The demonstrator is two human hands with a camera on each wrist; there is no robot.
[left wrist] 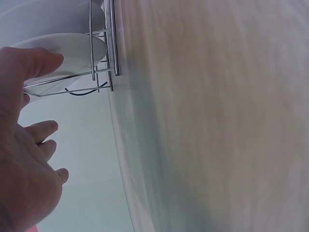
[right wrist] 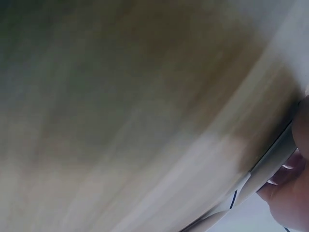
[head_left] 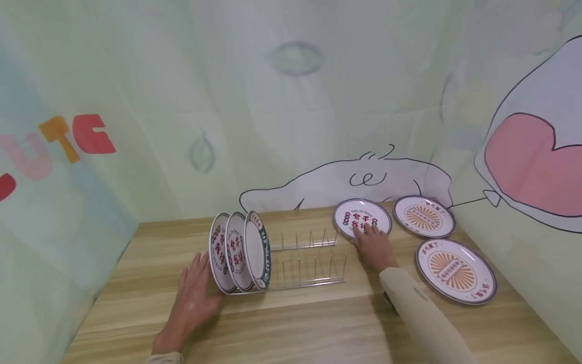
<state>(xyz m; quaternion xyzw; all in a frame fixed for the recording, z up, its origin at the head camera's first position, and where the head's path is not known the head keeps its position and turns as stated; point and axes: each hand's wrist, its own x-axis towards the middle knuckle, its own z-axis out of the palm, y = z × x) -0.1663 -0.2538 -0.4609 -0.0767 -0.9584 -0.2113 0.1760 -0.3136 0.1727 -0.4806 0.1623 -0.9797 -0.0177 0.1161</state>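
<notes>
Red-lettered plate [head_left: 361, 214] lies beneath the fingertips of the right hand [head_left: 375, 247], which reach over its near edge; the right wrist view is blurred and cropped, so we cannot tell whether the thumb pinches the rim. We see the left hand [head_left: 195, 293] with fingers stretched and apart, gripping nothing, beside the left end of the wire rack [head_left: 318, 281]. Our plate sits face up on the table [head_left: 318, 323], beyond the rack's right end; it is round, equally long every way, with ringed bands either side of its lettering. We find the rack's long axis running left to right, two upright plates [head_left: 236, 246] and a green-banded dish [head_left: 253, 247] on edge in its left part. Two sunburst plates [head_left: 456, 271] lie flat farther right.
</notes>
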